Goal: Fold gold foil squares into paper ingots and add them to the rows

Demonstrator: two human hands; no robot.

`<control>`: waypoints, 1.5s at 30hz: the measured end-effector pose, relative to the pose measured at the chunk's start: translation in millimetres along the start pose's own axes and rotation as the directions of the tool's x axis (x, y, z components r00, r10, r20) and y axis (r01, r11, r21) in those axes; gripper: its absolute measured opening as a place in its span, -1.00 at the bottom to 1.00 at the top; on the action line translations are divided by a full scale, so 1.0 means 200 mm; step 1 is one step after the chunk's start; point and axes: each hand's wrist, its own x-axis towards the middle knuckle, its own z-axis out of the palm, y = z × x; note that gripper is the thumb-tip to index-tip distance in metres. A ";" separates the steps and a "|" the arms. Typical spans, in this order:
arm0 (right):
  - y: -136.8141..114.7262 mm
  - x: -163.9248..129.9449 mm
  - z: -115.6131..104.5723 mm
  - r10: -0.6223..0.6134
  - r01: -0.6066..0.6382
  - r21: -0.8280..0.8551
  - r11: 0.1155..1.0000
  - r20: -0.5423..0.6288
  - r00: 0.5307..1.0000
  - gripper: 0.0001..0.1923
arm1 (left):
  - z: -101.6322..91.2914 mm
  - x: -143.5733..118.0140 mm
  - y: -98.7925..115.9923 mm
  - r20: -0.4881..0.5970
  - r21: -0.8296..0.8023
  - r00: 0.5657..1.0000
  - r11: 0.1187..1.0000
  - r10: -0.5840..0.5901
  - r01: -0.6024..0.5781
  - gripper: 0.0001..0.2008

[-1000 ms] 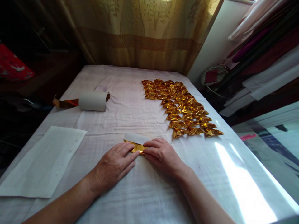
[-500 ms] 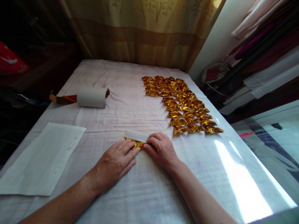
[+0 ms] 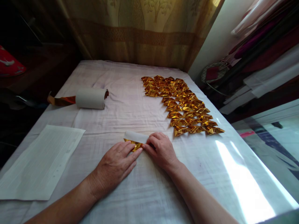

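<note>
In front of me on the sheet-covered surface lies a strip of gold foil paper (image 3: 137,146), partly folded, with its white back (image 3: 135,136) showing along the far side. My left hand (image 3: 119,158) rests on its near left part, fingers stretched out and pressing down. At the right end, my right hand (image 3: 162,149) has its fingers curled, with thumb and forefinger pinching the paper. The fingers hide both ends of the near edge. To the right beyond my hands are several folded gold foil ingots (image 3: 187,105), set out in rows.
A thick curled roll (image 3: 90,98), pale outside, with gold foil sticking out, lies at the left. Nearer stands a flat sheet of pale paper (image 3: 44,165). A curtain (image 3: 140,37) hangs at the far edge; clothes (image 3: 268,62) hang at the right. Sunlight falls on the right side.
My left fingertips have shifted slightly along the foil paper toward my right thumb. The right hand stays at the paper's right end. The view has tilted a little.
</note>
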 end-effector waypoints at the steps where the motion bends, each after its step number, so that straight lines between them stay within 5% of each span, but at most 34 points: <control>1: 0.00 0.00 0.00 0.005 -0.005 0.001 1.000 0.001 1.000 -0.79 | 0.00 0.00 0.00 0.002 0.002 1.000 1.000 -0.004 0.004 -0.60; 33: 0.00 -0.01 0.02 0.059 -0.053 0.121 0.991 -0.040 0.997 -0.91 | 0.00 0.01 0.03 0.047 0.071 0.997 0.996 -0.062 0.059 -0.68; 39: -0.04 -0.01 0.02 0.070 -0.069 0.046 0.997 -0.036 0.997 -0.96 | -0.01 0.03 0.03 0.067 0.081 0.995 0.995 -0.070 0.064 -0.67; 45: -0.08 0.01 0.03 0.134 -0.137 -0.095 0.986 -0.043 0.990 -0.79 | -0.02 0.02 0.02 0.080 0.072 0.996 0.997 -0.043 0.038 -0.67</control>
